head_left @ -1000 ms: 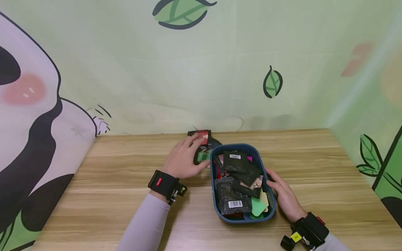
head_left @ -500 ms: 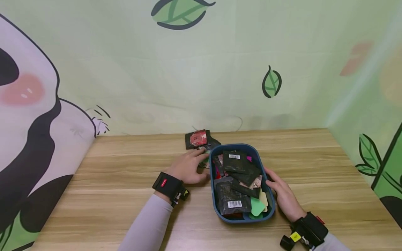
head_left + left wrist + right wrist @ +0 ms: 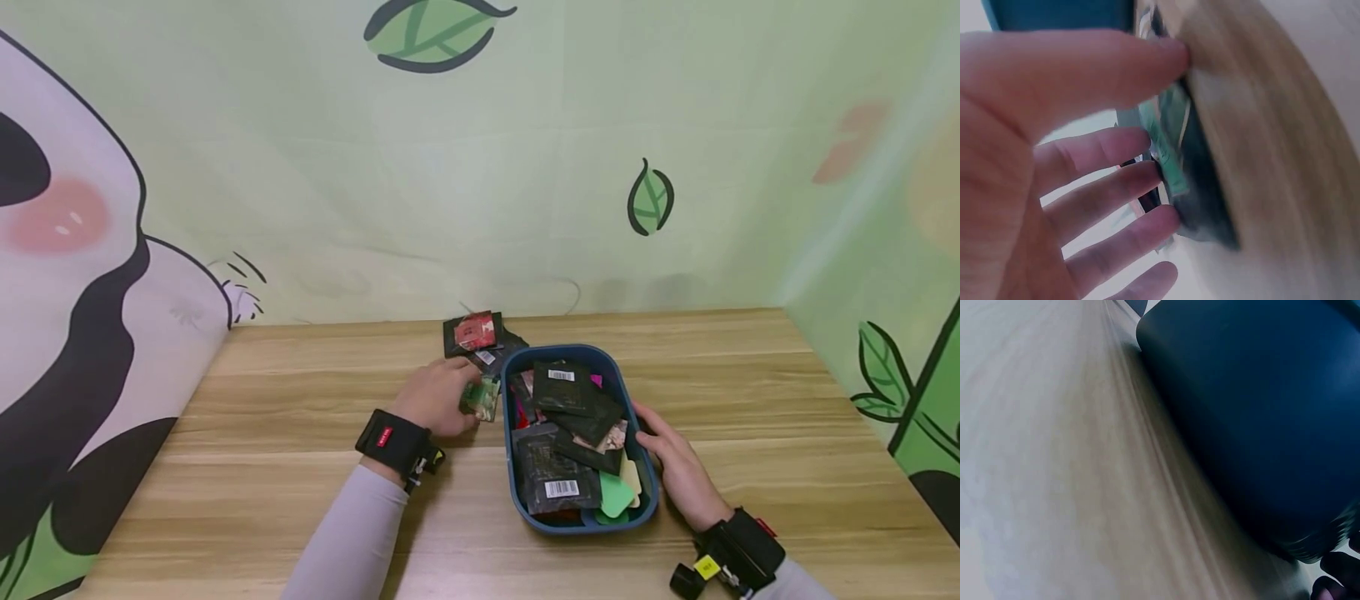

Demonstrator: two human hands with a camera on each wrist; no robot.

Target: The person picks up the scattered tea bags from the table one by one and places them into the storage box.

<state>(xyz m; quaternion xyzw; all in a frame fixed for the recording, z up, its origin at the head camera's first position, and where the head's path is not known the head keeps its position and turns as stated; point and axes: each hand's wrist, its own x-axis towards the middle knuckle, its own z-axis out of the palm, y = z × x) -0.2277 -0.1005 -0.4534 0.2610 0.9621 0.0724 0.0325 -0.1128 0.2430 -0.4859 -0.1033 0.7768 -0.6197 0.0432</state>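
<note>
With its thumb and fingertips, my left hand [image 3: 438, 398] pinches a small packet with a green printed face [image 3: 483, 399], left of the blue box. In the left wrist view the green packet [image 3: 1163, 147] lies between thumb and fingers, with a dark edge near the tabletop. My right hand [image 3: 681, 471] rests its fingers along the right outer wall of the dark blue box [image 3: 651, 500]. Flat black packets [image 3: 564, 387] fill this box, some with white barcode labels. The right wrist view has mostly the box's outer wall [image 3: 1260, 419], with only fingertips at the corner.
Behind the left hand, a black packet with a red face [image 3: 474, 331] and another black packet with a barcode [image 3: 491, 357] lie near the table's back edge. Green and cream pieces [image 3: 617, 493] sit in the box's front right. A printed cloth [image 3: 480, 192] hangs behind the wooden table [image 3: 300, 433].
My left hand has drawn back from the red-faced packet and taken hold of the green one, which has shifted towards me. The right hand and box have stayed in place.
</note>
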